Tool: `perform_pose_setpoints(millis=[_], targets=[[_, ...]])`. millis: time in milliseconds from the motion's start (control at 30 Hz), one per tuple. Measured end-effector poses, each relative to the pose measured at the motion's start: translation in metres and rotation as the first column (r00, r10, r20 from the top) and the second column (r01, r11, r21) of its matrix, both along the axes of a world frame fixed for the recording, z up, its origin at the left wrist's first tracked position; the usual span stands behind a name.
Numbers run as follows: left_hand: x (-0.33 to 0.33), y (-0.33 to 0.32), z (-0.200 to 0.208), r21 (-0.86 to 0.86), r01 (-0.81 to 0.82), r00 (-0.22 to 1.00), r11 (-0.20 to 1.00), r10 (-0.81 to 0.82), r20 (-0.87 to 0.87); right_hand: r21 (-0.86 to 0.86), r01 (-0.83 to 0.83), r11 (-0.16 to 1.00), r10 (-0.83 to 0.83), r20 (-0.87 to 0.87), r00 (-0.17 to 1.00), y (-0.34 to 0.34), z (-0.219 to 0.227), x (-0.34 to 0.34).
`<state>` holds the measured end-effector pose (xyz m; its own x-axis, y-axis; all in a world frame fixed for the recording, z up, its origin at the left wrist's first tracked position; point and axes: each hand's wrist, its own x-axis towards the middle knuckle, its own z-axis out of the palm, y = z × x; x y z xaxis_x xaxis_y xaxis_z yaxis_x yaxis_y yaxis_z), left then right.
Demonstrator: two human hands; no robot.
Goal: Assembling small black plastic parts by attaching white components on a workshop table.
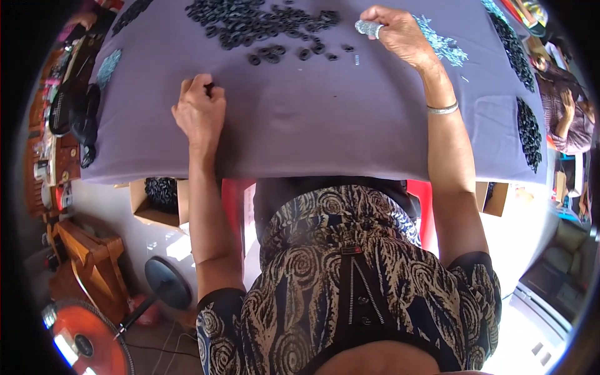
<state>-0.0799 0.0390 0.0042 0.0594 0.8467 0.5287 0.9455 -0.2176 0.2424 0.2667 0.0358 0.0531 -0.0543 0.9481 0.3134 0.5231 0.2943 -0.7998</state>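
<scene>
A grey-purple cloth covers the table [350, 119]. At its far middle lies a heap of small black rings [250, 22], with a few loose ones nearer me [269, 55]. My left hand [200, 112] rests on the cloth at the left, fingers closed on a small black piece [209, 87]. My right hand [400, 34] is up at the far right of the heap, fingers closed on a small silvery stack of metal parts [369, 28]. A silver bracelet [442, 109] sits on my right wrist.
Pale blue small parts [444, 47] lie by my right hand, more at the left edge [107, 67]. Black ring piles line the right side [528, 134]. Another person sits at the right [565, 115]. An open box of rings [159, 197], a wooden stool [90, 250] and a fan [84, 340] stand below left.
</scene>
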Motion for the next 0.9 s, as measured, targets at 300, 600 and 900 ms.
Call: perform_pose_setpoints(millis=[300,600,900], targets=[[0.026,-0.007,0.008,0.096,0.176,0.959,0.98,-0.193,0.207,-0.106,0.0,0.994,0.022,0.202,0.979,0.002,-0.011,0.0],[0.04,-0.014,-0.003,0.028,0.319,0.873,0.947,-0.305,0.379,-0.07,-0.068,0.995,0.08,0.183,0.98,-0.001,-0.023,-0.017],[0.043,-0.014,-0.005,0.042,0.315,0.839,0.948,-0.299,0.456,0.015,-0.156,0.988,0.132,0.455,0.881,-0.007,-0.016,-0.008]])
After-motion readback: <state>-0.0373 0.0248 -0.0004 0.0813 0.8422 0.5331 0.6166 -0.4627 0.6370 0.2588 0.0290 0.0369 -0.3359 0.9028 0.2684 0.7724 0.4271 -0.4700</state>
